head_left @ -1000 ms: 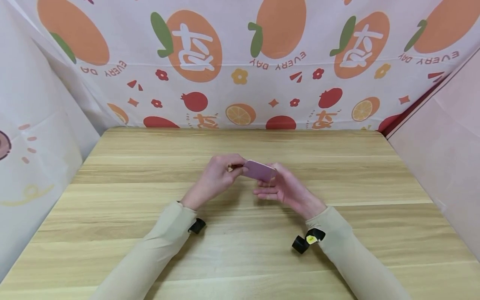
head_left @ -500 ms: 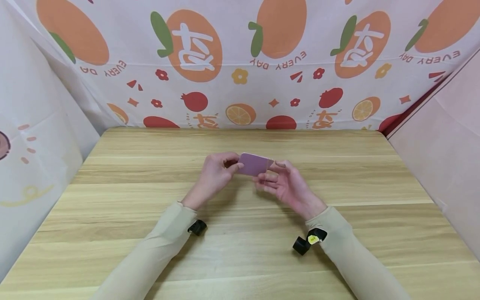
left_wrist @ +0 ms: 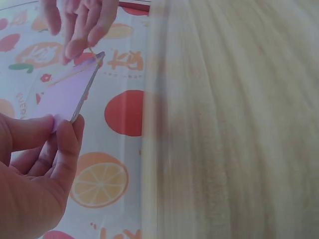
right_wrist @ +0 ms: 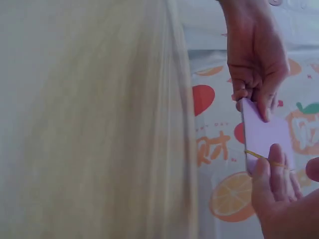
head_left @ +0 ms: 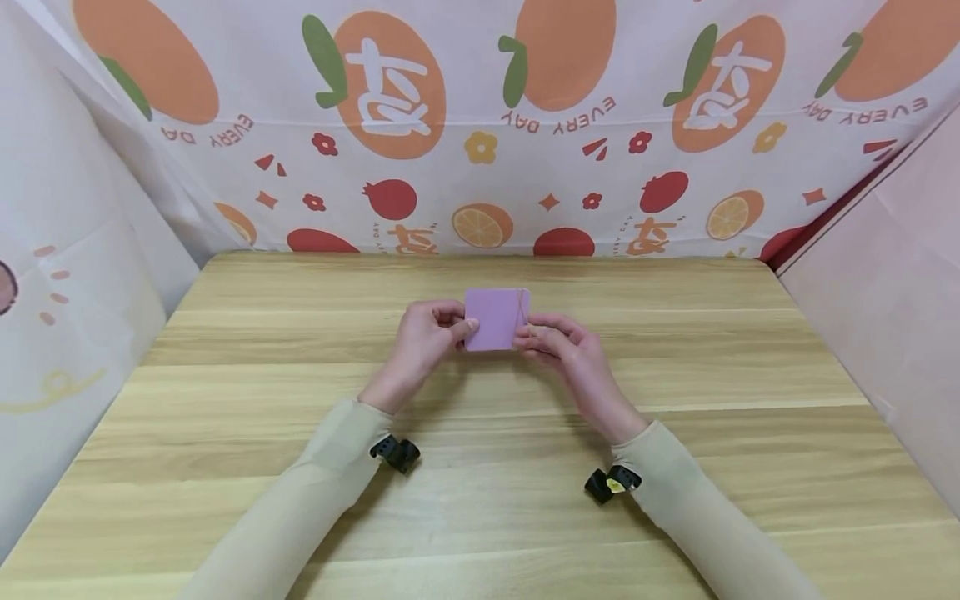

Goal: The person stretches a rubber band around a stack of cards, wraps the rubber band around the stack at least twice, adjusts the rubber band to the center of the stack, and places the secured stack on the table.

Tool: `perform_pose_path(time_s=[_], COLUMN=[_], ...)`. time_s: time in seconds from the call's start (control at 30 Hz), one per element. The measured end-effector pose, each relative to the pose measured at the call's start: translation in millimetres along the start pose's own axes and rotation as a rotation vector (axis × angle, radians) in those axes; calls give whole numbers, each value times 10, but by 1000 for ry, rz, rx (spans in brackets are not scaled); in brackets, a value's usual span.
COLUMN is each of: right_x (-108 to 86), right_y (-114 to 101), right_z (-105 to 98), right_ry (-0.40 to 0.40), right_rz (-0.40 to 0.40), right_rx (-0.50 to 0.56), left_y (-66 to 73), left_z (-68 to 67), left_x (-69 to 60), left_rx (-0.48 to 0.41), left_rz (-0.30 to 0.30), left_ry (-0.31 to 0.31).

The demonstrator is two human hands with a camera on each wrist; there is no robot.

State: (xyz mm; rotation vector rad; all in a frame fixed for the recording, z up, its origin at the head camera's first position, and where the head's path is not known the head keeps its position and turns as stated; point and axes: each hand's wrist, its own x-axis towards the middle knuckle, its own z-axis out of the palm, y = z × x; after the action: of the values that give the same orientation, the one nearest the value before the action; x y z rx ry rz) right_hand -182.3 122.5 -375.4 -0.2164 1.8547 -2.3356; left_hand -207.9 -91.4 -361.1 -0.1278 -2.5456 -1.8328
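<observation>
A thin, square-cornered purple pad or stack of cards [head_left: 492,319] is held up above the table, its flat face toward the head camera. My left hand [head_left: 423,337] pinches its left edge, thumb in front and fingers behind, as the left wrist view of the left hand [left_wrist: 40,164] also shows. A thin yellowish rubber band [head_left: 521,305] runs around the pad near its right end, its strands slanting. My right hand [head_left: 577,358] is at that end with fingertips on the band; in the left wrist view the band [left_wrist: 92,52] stretches up to those fingers.
A wood-grain table [head_left: 480,500] lies below both hands. Behind it hangs a white cloth [head_left: 450,175] printed with fruit, and pale cloths cover both sides. Each sleeved wrist wears a small black camera [head_left: 396,452].
The pad has been tilted up and moved slightly left, so its face now shows fully. My right fingers have drawn in on its right end; earlier they were more spread.
</observation>
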Motion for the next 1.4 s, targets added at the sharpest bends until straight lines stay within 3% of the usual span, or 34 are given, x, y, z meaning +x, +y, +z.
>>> perform_pose_path(time_s=[0.23,0.57,0.73,0.93,1.2,1.4], right_x=[-53,-97,-91,-113,-205,-167], right_y=[-103,-176,-168,-258,-500,-490], right_z=[29,34,35,39,156,127], right_ry=[-19,-16,12,82,86,100], right_rz=[-122,-287,-362,-514,-494,-490], right_rx=[-142,-270,-298,-411,-421,-504], left_y=[-24,-36,-34,-34,-53,-84], left_z=[-6,-1,-11,-39,-42,-37], left_x=[26,35,44,50,45,56], left_rx=[-98,-110,-104,-180,-230,-242], left_rz=[-55,-100,-101,-119,-122,-144], left_ry=[-24,-46,-51,-103,-156,-173])
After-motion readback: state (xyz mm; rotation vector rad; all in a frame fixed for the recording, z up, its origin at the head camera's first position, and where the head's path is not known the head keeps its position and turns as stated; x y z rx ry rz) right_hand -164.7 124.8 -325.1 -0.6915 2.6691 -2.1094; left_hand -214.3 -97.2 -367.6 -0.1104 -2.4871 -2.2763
